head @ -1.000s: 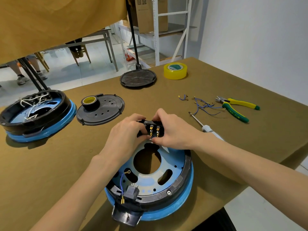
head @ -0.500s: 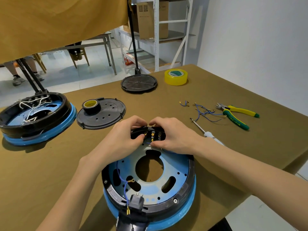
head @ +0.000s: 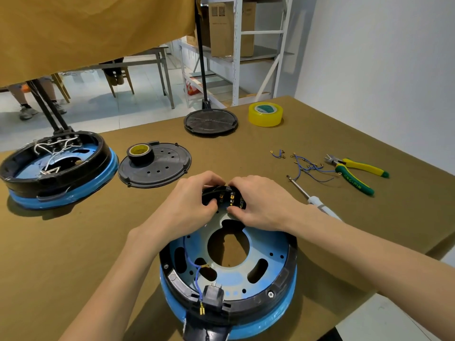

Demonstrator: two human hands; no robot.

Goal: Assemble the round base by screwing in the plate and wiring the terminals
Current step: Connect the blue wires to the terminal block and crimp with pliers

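Nearby, olive-brown table [head: 320,143], white wall [head: 381,57].

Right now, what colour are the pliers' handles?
Yellow and green, the pliers showing clearly in the head view, right of the hands.

Two bare forearms, no sleeves, left grip [head: 187,205], right grip [head: 261,205], no rings
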